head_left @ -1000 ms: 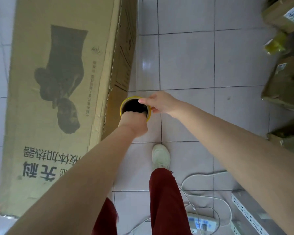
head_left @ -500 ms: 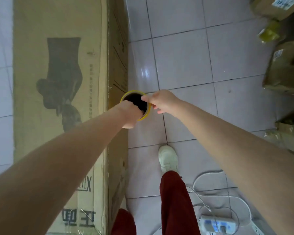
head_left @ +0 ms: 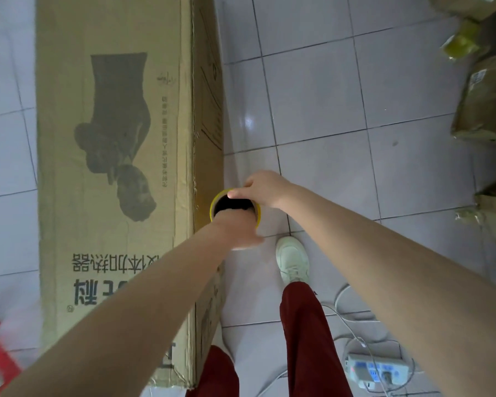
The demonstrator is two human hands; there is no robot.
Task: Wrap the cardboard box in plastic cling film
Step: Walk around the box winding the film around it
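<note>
Not much has moved in the last second tbh: the roll (head_left: 229, 206) sits at about the same spot along the box (head_left: 112, 138), level with the head of the printed figure, while the view has swung back and the left arm has come off the box top. So I'd say this pass down the right side has hardly advanced. The film is too clear for me to tell how much is already on the cardboard. Both hands are on the roll. The right hand (head_left: 265, 187) pinches the far rim, thumb on top and fingers curled behind. The left hand (head_left: 238, 230) covers the near rim, and its fingers seem to go down into the core, though I can't see them. The roll stands upright between the two hands, its yellow rim tight against the box's right side face. The box lies long on the floor (head_left: 312, 110), to the left of both hands.
</note>
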